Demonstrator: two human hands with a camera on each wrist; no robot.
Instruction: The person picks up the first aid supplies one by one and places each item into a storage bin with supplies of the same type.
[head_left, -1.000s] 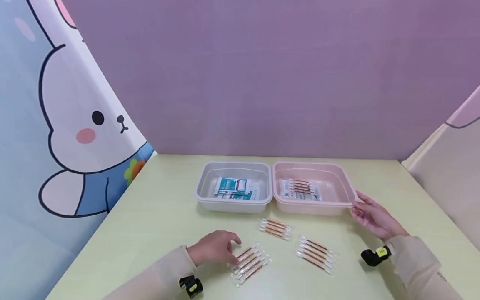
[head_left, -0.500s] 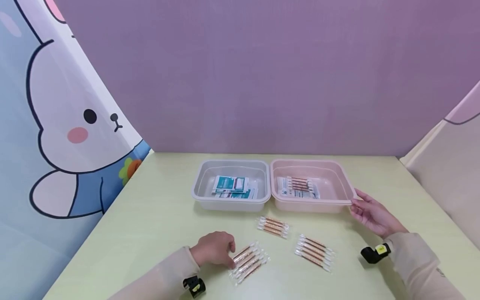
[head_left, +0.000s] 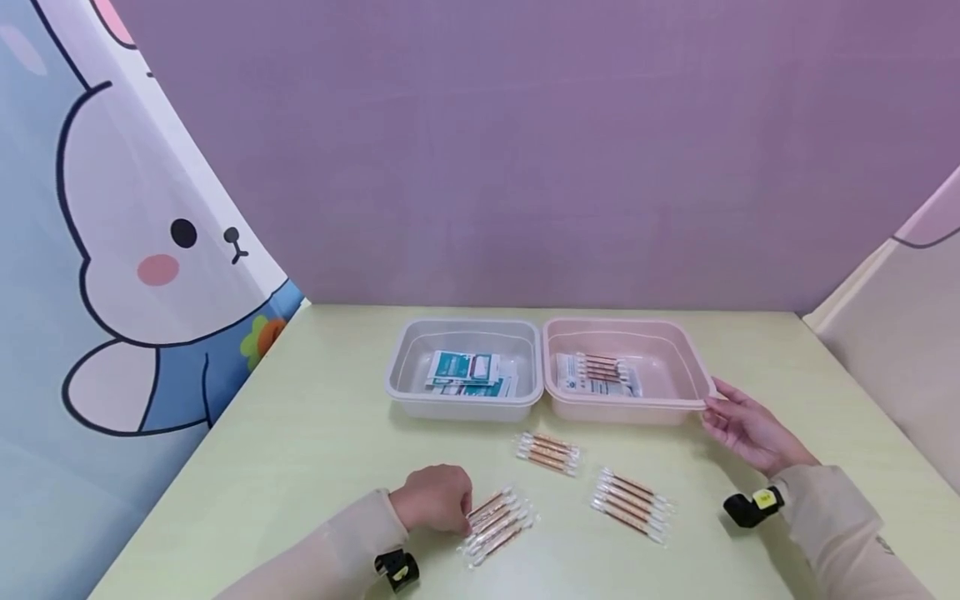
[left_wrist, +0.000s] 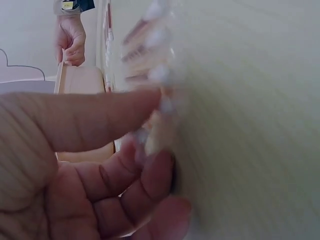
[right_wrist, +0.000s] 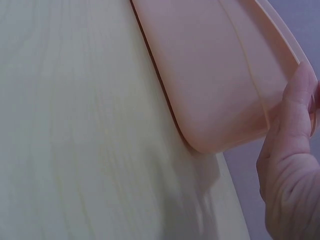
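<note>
My left hand [head_left: 437, 498] pinches the left edge of a clear pack of cotton swabs [head_left: 498, 527] lying on the table. In the left wrist view, the thumb [left_wrist: 115, 117] and curled fingers close on the swab ends, which are blurred. My right hand [head_left: 753, 432] grips the front right corner of the pink basin [head_left: 633, 411]; in the right wrist view its thumb [right_wrist: 299, 92] lies on the rim. Inside that basin are a swab pack [head_left: 602, 368] and a whitish packet under it. Two more swab packs, one nearer the basins [head_left: 548, 453] and one to the right [head_left: 632, 506], lie on the table.
Left of the pink basin, side by side with it, stands a grey-white basin [head_left: 461, 408] holding several teal and white packets [head_left: 465, 368]. A purple wall [head_left: 555, 167] rises behind the pale table [head_left: 315, 433]. A rabbit-printed cloth [head_left: 142, 250] hangs at the left.
My left hand has moved slightly right, and its fingers have closed from a spread pose onto the swab pack's edge. The right hand keeps its grip on the pink basin.
</note>
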